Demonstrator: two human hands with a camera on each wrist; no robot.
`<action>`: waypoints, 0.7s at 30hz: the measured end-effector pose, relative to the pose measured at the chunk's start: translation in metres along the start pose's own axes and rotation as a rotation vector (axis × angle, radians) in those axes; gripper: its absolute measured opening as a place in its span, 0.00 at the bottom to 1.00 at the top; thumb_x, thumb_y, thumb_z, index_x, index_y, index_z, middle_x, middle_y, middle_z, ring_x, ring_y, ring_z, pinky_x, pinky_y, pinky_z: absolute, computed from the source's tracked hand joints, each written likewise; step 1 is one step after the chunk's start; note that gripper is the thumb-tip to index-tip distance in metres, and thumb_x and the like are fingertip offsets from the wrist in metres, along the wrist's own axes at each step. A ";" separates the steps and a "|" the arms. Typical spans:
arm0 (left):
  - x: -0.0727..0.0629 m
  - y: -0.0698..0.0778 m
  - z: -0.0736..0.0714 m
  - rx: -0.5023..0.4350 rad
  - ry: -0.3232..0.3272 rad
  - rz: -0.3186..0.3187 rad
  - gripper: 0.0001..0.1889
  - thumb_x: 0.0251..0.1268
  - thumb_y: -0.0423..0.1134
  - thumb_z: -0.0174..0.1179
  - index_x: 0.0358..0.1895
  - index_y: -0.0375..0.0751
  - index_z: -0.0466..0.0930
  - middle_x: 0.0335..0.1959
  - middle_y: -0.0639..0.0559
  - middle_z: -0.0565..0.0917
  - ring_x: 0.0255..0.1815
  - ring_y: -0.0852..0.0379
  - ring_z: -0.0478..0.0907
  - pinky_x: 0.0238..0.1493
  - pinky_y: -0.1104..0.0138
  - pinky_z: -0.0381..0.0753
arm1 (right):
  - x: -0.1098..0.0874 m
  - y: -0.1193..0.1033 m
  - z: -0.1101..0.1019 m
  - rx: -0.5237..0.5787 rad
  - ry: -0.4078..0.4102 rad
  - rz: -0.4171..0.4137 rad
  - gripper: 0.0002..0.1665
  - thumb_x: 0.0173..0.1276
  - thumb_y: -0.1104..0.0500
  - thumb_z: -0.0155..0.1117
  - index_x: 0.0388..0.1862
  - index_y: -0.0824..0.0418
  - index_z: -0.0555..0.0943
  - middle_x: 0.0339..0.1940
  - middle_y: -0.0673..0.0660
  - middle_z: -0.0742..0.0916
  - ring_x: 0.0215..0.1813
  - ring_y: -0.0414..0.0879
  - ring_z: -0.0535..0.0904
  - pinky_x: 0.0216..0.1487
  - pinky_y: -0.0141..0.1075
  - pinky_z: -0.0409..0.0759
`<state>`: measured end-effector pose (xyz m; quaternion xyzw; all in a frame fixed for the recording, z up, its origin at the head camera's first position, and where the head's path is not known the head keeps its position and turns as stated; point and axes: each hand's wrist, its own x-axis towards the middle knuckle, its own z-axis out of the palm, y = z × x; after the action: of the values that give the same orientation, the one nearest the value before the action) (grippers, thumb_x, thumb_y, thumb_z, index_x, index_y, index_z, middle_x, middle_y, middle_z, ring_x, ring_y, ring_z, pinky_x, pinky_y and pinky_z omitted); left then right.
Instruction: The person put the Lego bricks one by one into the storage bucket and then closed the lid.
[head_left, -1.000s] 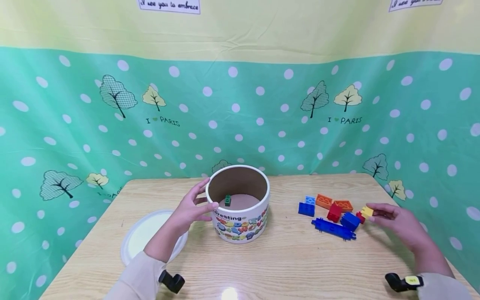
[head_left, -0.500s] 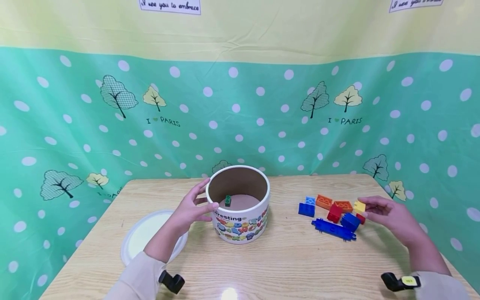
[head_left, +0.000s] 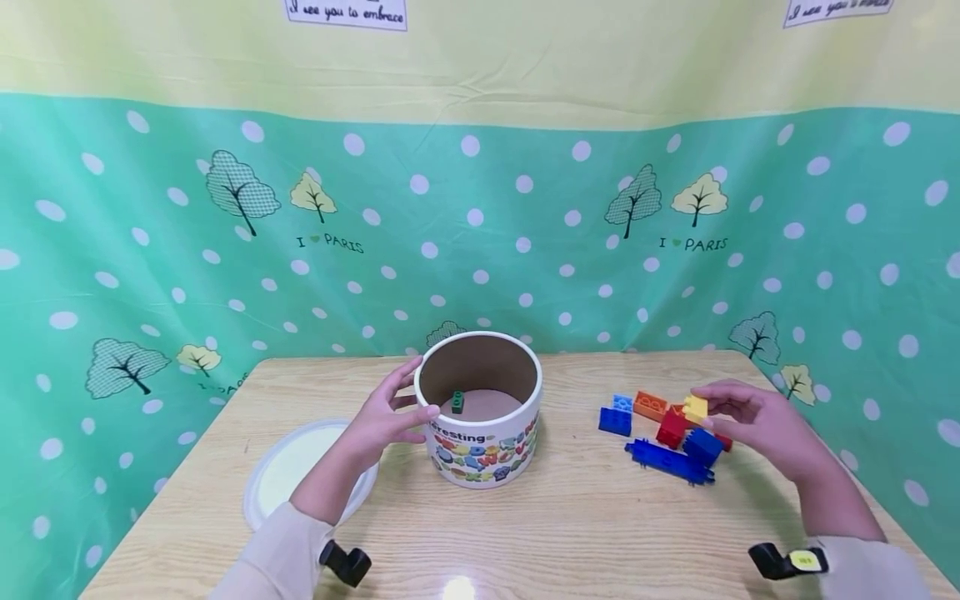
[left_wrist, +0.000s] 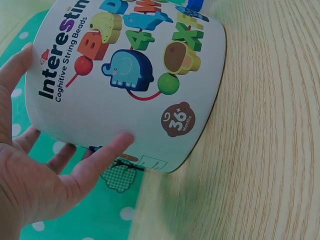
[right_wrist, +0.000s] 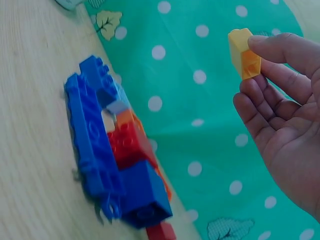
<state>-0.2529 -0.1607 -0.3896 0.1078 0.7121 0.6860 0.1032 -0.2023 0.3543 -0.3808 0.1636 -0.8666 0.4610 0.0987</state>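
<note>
My right hand (head_left: 761, 425) pinches a yellow building block (right_wrist: 245, 54) between thumb and fingers, raised over the right side of the block pile. Under and beside it lie a red block (head_left: 671, 429), a blue block (head_left: 702, 447) and a long blue toy chassis (head_left: 670, 461). With spread fingers, my left hand (head_left: 386, 421) rests against the left side of a white round tub (head_left: 483, 454); in the left wrist view its thumb and fingers lie along the printed wall. Inside the tub, a green block (head_left: 457, 402) sits on the bottom.
A white round lid (head_left: 288, 475) lies on the wooden table (head_left: 555, 533), partly behind the left forearm. Orange (head_left: 650, 405) and light blue blocks (head_left: 622, 402) sit at the back of the pile. A green dotted curtain (head_left: 480, 225) hangs behind the table.
My right hand has lifted the yellow block and carried it left over the pile. The left hand stays at the tub.
</note>
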 end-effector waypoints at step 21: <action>0.000 -0.001 0.001 -0.004 0.011 -0.004 0.46 0.59 0.35 0.69 0.77 0.54 0.51 0.74 0.39 0.55 0.70 0.31 0.56 0.43 0.46 0.83 | 0.046 -0.047 0.024 -0.015 -0.121 -0.103 0.20 0.66 0.63 0.67 0.57 0.64 0.80 0.48 0.56 0.82 0.46 0.45 0.79 0.42 0.30 0.82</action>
<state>-0.2529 -0.1597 -0.3908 0.1026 0.7114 0.6879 0.1009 -0.2280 0.3010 -0.3430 0.2346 -0.8649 0.4381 0.0711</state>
